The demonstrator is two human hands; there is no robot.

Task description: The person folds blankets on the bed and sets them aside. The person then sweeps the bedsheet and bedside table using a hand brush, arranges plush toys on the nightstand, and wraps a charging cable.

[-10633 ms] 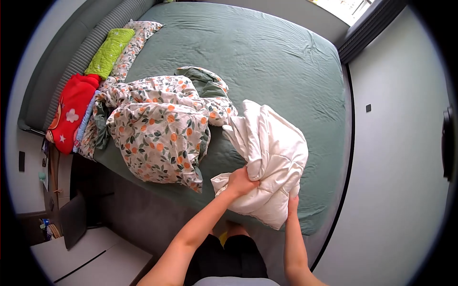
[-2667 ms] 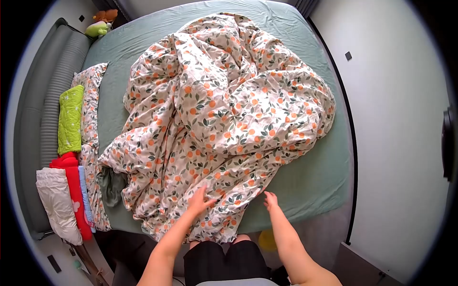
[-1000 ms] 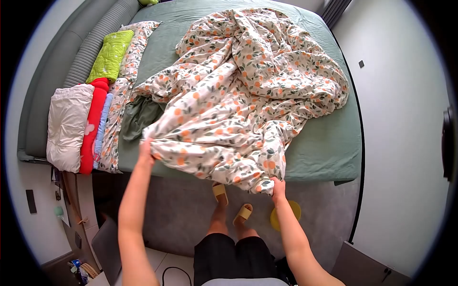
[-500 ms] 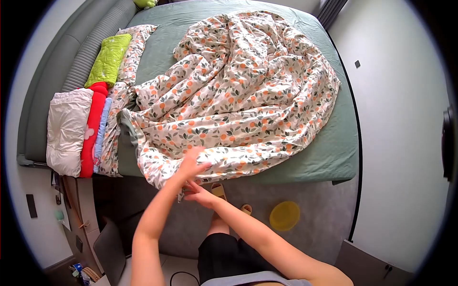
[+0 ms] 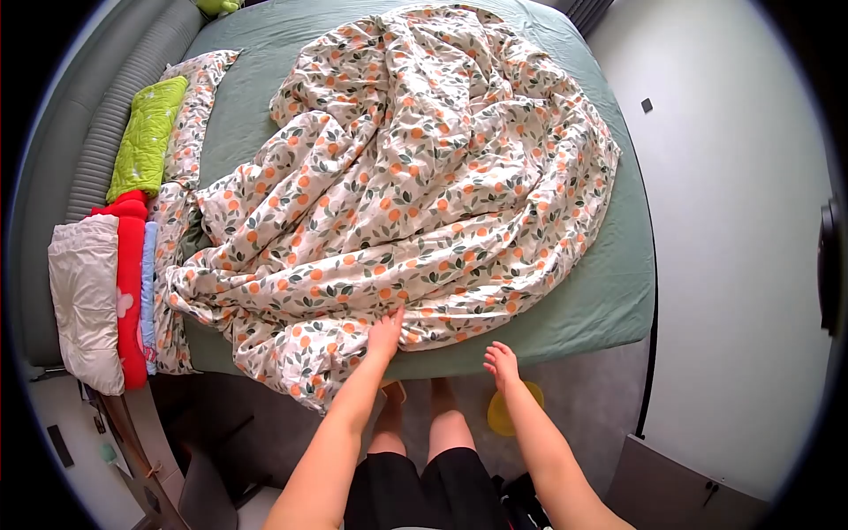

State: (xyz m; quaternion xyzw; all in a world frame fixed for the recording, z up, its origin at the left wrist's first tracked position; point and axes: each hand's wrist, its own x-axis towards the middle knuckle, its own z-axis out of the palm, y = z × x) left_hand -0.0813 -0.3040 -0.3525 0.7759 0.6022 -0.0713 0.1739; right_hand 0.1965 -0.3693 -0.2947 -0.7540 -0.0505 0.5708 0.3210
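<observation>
While a round yellow thing (image 5: 505,417) sits on the floor beside the bed (image 5: 609,305), the right hand (image 5: 502,364) hangs empty at the bed's near edge, fingers loosely apart. The left hand (image 5: 385,337) reaches over that edge to the flowered quilt (image 5: 415,194); whether it pinches cloth, I cannot tell. The quilt lies rumpled across the bed, one part drooping past the near edge. A green pillow (image 5: 148,137) lies at the bed's head end.
</observation>
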